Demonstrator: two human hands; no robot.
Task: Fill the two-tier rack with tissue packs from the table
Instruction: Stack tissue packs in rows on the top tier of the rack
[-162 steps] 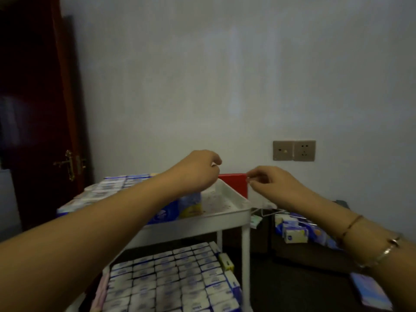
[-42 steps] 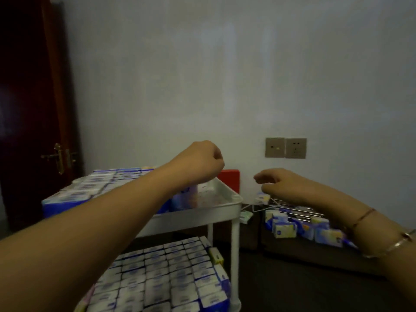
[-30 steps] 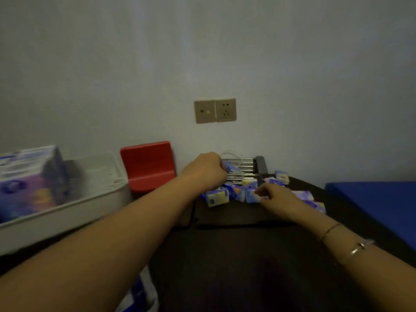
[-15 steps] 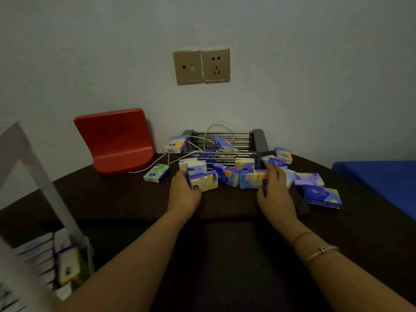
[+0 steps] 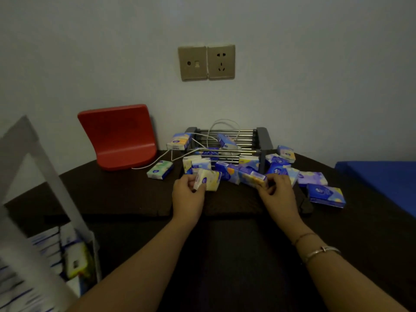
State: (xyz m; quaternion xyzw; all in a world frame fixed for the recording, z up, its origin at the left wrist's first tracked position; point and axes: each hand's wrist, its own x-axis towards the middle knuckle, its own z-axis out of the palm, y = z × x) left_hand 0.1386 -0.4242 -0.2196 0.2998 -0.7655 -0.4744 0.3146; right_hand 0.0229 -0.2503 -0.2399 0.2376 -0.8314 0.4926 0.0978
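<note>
Two hands work at the near edge of a heap of tissue packs on the dark table (image 5: 117, 194). The left hand (image 5: 188, 194) has its fingers and thumb curled round a pale yellow pack (image 5: 208, 180), which is tipped up on its edge and lifted slightly at the front of the heap. The right hand (image 5: 278, 194) pinches one end of a blue and yellow pack (image 5: 252, 177) between thumb and fingertips; that pack lies just to the left of the hand, and whether it still touches the table cannot be told. Between the two grips sits another blue pack (image 5: 227, 172), close behind both held ones. Beyond the grips, more packs lie against and on a small metal wire stand (image 5: 258, 140) by the wall, with a white cable (image 5: 157, 162) looping through it. To the right of the right hand, several blue and purple packs (image 5: 325, 194) lie flat, the outermost well apart from the fingers. Left of the left hand a green pack (image 5: 159, 172) lies alone, and further back on that side a red plastic piece (image 5: 119, 136) leans at the wall. At the far left, well away from both hands, the white rack (image 5: 45, 167) shows blurred, with packs on its lower tier (image 5: 45, 248). Two bracelets (image 5: 319, 252) circle the right wrist.
</note>
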